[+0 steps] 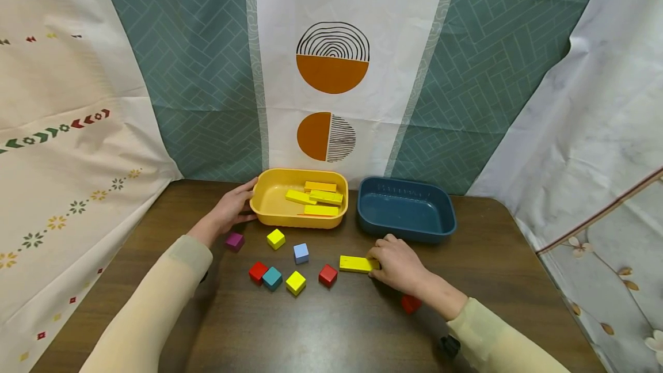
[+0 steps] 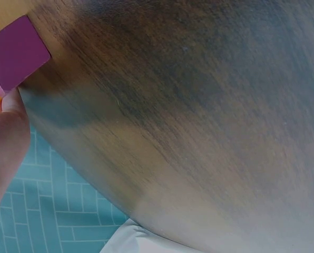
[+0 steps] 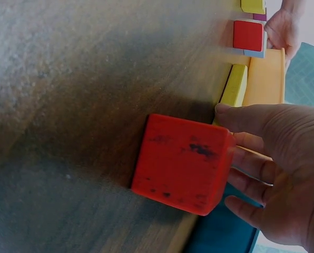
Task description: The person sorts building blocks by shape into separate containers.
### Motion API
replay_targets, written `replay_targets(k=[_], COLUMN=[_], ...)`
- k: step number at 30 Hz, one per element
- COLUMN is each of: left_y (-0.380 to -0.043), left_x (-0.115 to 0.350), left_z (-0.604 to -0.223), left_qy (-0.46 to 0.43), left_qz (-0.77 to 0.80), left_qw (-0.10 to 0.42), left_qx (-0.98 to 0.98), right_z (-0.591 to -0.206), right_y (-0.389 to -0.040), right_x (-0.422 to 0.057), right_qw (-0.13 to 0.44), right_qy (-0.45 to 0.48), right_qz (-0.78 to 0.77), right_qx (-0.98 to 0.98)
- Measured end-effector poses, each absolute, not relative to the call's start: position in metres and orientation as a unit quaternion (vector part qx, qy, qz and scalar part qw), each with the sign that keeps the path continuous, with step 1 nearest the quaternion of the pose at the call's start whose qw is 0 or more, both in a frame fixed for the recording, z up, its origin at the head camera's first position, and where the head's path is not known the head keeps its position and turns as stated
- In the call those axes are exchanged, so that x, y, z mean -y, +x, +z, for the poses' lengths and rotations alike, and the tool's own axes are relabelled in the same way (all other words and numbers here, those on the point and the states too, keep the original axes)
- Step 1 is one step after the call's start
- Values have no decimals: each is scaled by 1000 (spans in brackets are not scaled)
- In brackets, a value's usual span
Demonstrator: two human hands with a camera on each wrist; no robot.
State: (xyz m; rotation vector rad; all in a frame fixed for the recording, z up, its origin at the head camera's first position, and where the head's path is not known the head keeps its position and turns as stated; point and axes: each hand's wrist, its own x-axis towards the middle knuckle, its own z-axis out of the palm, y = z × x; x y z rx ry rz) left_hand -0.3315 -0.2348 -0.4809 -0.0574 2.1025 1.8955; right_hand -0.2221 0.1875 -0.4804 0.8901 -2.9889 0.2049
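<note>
My left hand (image 1: pixel 231 207) holds the left end of a yellow plastic bin (image 1: pixel 255 206), fingers toward the back and thumb toward the front. Several flat yellow blocks (image 1: pixel 323 197) lie inside that bin. With thumb and fingertips, my right hand (image 1: pixel 397 263) grips the right end of a long yellow block (image 1: pixel 354 263) at the table surface. Beneath the right wrist sits a red cube (image 3: pixel 180 163), large in the right wrist view. Close to the left thumb is a purple cube (image 2: pixel 19 52). The fingertips behind the yellow bin are partly hidden.
A dark blue bin (image 1: pixel 404 212) stands right of the yellow one, behind my right hand. In front lie yellow cubes (image 1: pixel 296 283), red cubes (image 1: pixel 328 276), a teal cube (image 1: pixel 271 278) and a light blue cube (image 1: pixel 301 253). Hanging cloth (image 1: pixel 207 73) borders the wooden table (image 1: pixel 290 332).
</note>
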Motion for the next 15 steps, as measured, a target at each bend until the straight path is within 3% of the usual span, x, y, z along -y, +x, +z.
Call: replay_targets(k=[15], left_y=[-333], left_x=[235], left_z=[-484], left_qy=[-21], left_qz=[657], left_qw=[153], left_qx=[-737], right_z=[-484], right_y=[-219], right_x=[-192], right_qw=[30], right_qy=[304], right_qz=[59], right_qx=[950])
